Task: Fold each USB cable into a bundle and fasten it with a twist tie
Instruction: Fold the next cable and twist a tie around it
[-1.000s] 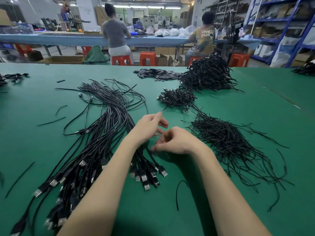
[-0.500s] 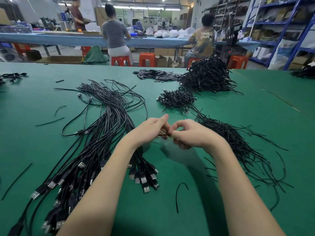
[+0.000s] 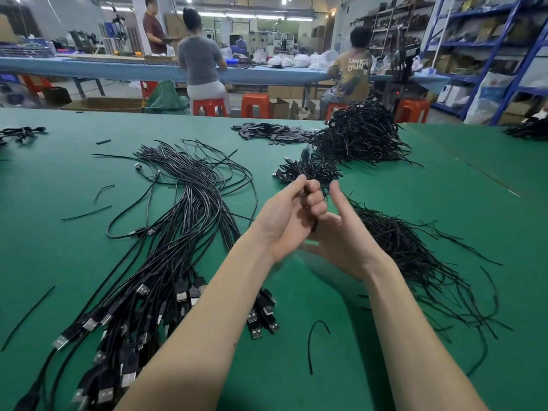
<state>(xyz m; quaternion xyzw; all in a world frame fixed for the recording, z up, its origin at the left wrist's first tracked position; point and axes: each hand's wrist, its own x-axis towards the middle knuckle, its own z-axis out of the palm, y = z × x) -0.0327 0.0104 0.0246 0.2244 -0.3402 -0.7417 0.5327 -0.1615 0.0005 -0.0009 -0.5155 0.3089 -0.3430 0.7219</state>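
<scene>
Presently left hand (image 3: 284, 223) curls its grip round something thin and black above the green worktop (image 3: 444, 203); right hand (image 3: 341, 238) open. Loose black USB cables (image 3: 189, 221) lie left. Risk: tie slipping mid-twist.

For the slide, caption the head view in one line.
Both hands, left hand and right hand, work a black tie above the green table between loose USB cables and twist ties.

Both forearms are bare up to the frame edge, with no sleeves visible. The left hand (image 3: 286, 221) and right hand (image 3: 341, 232) wear no gloves, rings or watch.
</scene>
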